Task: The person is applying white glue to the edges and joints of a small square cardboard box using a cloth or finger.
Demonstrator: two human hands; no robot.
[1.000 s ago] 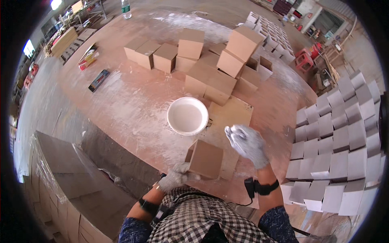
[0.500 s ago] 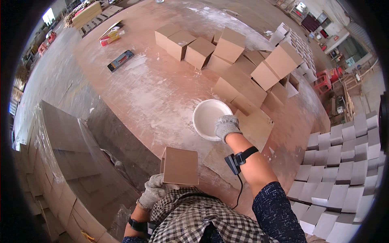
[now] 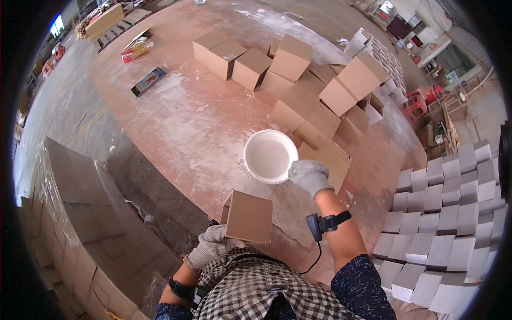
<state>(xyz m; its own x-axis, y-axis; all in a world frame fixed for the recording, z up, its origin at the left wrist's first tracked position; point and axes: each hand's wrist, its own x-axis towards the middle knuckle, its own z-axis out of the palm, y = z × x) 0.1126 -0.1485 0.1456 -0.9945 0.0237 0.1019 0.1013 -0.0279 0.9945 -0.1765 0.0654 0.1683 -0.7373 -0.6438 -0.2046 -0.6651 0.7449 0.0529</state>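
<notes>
My left hand point(image 3: 210, 246), in a pale knit glove, grips a small brown cardboard box point(image 3: 249, 217) at its lower left, close to my checked apron. The box's left side looks open. My right hand point(image 3: 310, 177), gloved the same way, is at the right rim of a round white bowl point(image 3: 271, 180). Its fingers look drawn together and point toward the bowl; what they hold, if anything, is hidden. Inside the bowl is whitish content. A black strap with a small device circles each wrist.
Several brown boxes point(image 3: 252, 69) stand and lean in a heap on the far side of the whitish-stained table point(image 3: 176, 117). A phone point(image 3: 148, 81) lies at the left. Stacked white-sided boxes point(image 3: 442, 224) rise at the right, and a plastic-wrapped stack point(image 3: 96, 213) at the left.
My right hand has come out from inside the bowl to its right rim. The box in my left hand has shifted slightly right. The whole view has shifted a little.
</notes>
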